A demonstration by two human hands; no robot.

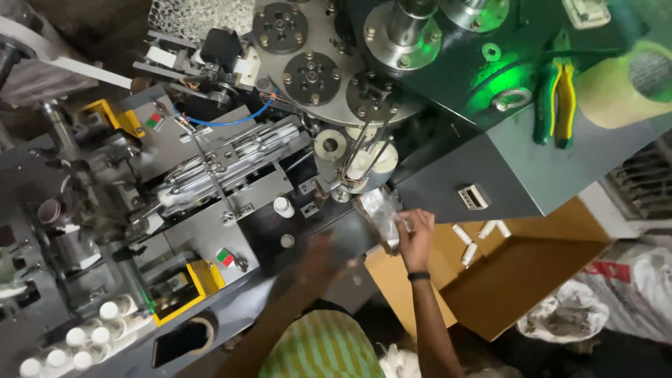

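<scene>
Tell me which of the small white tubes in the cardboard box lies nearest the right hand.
The upper-left tube, just below the machine's grey panel. It lies closest to the right hand; the pair lies farther right, another lower.

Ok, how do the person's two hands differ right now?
The right hand is sharp in view and grips a clear plastic bag under the machine's outlet; the left hand is motion-blurred, and what it holds, if anything, cannot be told. The right hand is raised beside the open cardboard box; the left hand is over the machine's grey deck. Only the right wrist shows a dark band. Both reach toward the machine.
</scene>
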